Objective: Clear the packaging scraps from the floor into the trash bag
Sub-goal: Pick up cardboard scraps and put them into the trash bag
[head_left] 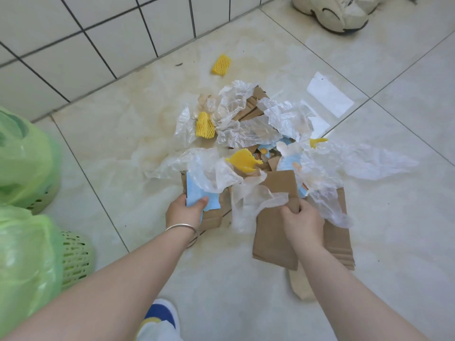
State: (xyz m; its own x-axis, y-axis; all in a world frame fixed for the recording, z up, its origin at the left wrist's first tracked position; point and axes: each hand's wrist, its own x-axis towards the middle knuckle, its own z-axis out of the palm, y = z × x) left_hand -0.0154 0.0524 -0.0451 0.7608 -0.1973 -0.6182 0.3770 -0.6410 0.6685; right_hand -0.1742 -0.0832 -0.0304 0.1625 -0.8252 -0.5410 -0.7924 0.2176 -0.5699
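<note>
**Floor scraps, both hands engaged**

Left hand [185, 210]: grip is closing around the near edge of a light blue card piece [197, 193], thumb lying on top; a bangle [182, 228] is sitting on the wrist.

Right hand [302, 222]: fingers are curling tightly round a fold of brown cardboard [272, 232] together with a strip of clear plastic film [248, 200].

Packaging scraps: cardboard, crumpled film, blue card and yellow foam netting [204, 125] are lying heaped on the tiled floor [118, 153] ahead of the hands; one yellow net piece [221, 64] is lying apart, near the wall.

Trash bag [23, 153]: green, lining a slotted basket [73, 257], is standing at far left, well apart from the heap.
</note>
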